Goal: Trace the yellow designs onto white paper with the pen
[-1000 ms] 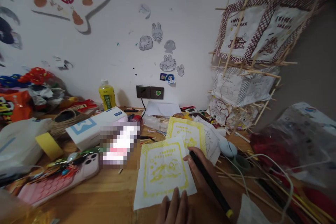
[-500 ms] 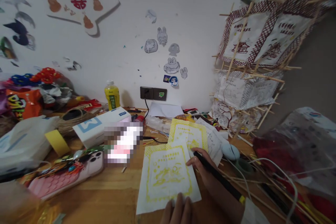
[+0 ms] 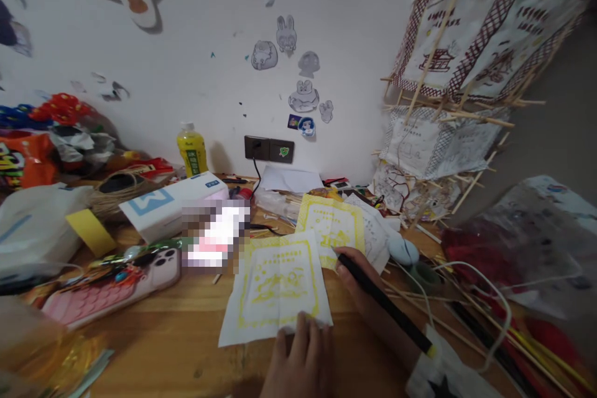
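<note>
A white paper sheet (image 3: 275,261) with a yellow border, yellow lettering and a yellow drawing lies on the wooden table. The fingers of my left hand (image 3: 298,348) stretch onto its lower edge. My right hand (image 3: 359,280) is closed around a black marker pen (image 3: 385,303) with a yellow end. The pen's pale tip points up and left, near the sheet's right edge; whether it touches paper I cannot tell. Just behind lies a second yellow-drawn sheet (image 3: 331,221), partly over a black-line drawing (image 3: 375,233).
To the left are a phone in a pink case (image 3: 116,289), a bright blurred screen (image 3: 217,233), a white box (image 3: 172,202) and a yellow drink bottle (image 3: 191,150). At right stand a paper-and-stick lantern (image 3: 448,124), thin sticks, a white cable (image 3: 506,308) and plastic bags (image 3: 522,249).
The view has tilted down. The near sheet has shifted left on the table, with my left hand's fingers still at its lower edge. My right hand with the marker is now beside the sheet.
</note>
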`<state>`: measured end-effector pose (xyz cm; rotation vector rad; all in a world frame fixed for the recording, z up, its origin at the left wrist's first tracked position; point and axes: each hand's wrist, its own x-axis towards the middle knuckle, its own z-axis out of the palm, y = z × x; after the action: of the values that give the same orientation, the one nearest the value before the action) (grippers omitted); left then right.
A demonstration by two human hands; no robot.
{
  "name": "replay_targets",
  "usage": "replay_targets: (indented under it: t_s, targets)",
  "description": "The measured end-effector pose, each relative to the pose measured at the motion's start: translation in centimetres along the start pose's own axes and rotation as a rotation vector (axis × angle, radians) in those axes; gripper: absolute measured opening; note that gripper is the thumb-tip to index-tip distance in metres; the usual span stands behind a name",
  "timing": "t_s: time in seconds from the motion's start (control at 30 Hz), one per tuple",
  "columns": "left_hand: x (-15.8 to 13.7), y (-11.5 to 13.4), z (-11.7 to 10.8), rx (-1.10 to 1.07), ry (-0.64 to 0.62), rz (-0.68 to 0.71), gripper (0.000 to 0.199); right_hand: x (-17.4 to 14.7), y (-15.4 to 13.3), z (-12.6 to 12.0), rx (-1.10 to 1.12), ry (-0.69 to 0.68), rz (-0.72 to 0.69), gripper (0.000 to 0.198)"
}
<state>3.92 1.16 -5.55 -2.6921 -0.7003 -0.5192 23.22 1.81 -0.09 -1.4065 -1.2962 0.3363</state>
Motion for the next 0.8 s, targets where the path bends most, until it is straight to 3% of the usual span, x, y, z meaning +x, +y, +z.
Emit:
replay_targets:
  t_s: [0.17,0.27,0.5,0.67,0.8]
  targets:
    - [0.3,0.4,-1.5,-0.035,-0.117,-0.087,0.041,0.8,-0.5,-0.6,0.021,-0.116,0.02,0.017]
    - [0.5,0.5,-2.2,-0.031,-0.12,-0.085,0.037,1.0,0.0,-0.5,0.055,-0.146,0.084,0.016]
    - [0.6,0.3,-2.8,-0.043,-0.126,-0.061,0.031,0.5,-1.8,-1.0,0.109,-0.225,0.011,0.021]
    - [0.0,-0.1,-1.8,-0.058,-0.144,-0.019,0.026,0.9,-1.8,-1.0,0.245,-0.304,0.11,0.02]
    - [-0.5,-0.1,-0.2,-0.025,-0.082,0.046,0.028,1.0,-0.6,-0.5,0.334,-0.302,0.183,0.023]
